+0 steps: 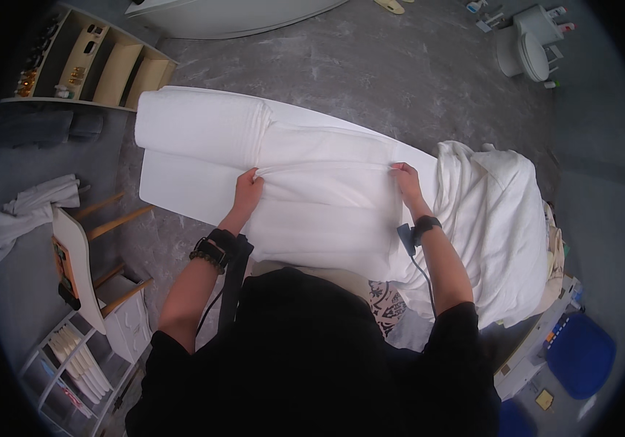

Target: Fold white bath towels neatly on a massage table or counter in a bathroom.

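A white towel [327, 226] is spread over the middle of a white table [175, 182], its near part hanging toward my body. My left hand [249, 189] pinches its left edge, the fingers closed on the cloth. At the opposite edge, my right hand [407, 182] also grips the towel between thumb and fingers. A raised crease runs across the cloth between the two hands. Beyond my left hand lies a thick folded white towel [199, 124], touching the spread one. To the right of my right hand, a loose heap of white towels [491, 218] rises in rumpled folds.
A wooden shelf unit [151, 81] with bottles stands far left, near a white tub [254, 25]. A chair [79, 266] and a metal rack [46, 353] are at the left. A toilet [531, 54] is far right; a blue seat [580, 355] stands near right.
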